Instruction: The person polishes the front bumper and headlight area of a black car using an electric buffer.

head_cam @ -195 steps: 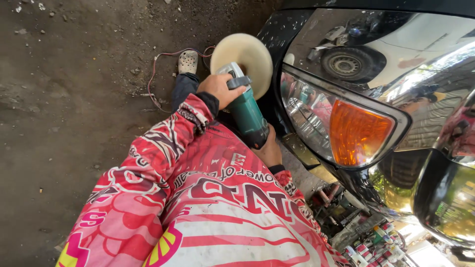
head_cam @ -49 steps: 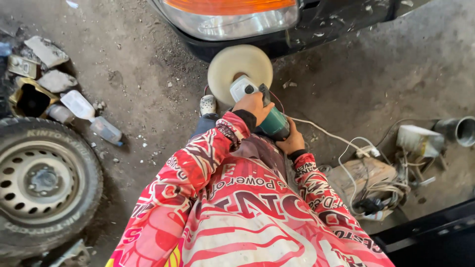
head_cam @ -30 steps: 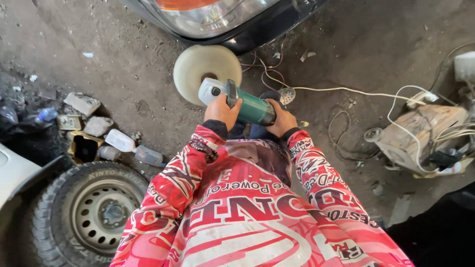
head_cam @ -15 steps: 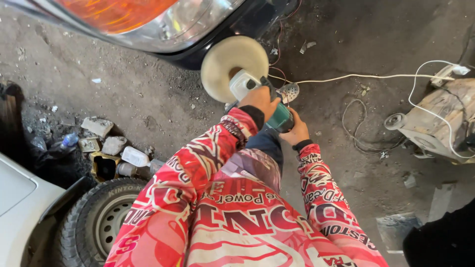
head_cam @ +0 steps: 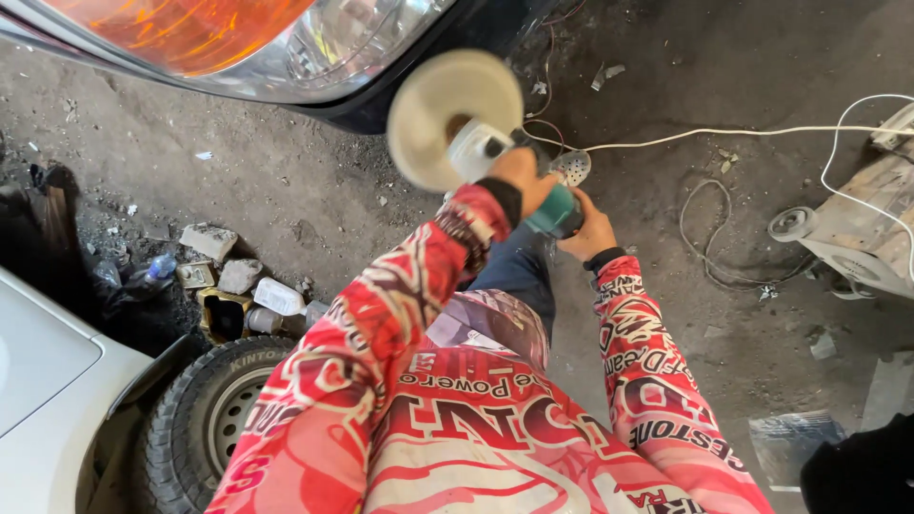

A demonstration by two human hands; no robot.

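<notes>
While both hands are clamping the polisher (head_cam: 547,205), left hand (head_cam: 524,176) up front, right hand (head_cam: 588,231) gripping the teal body, the fluffy cream pad (head_cam: 455,116) is hovering at 12 o'clock, just beside the glossy headlight (head_cam: 286,43), not touching yet, so polishing's barely going. White cord (head_cam: 743,133) is trailing off at 2 o'clock.

Head camera looks steeply down — close over the arms, ground (head_cam: 286,190) beyond.
</notes>
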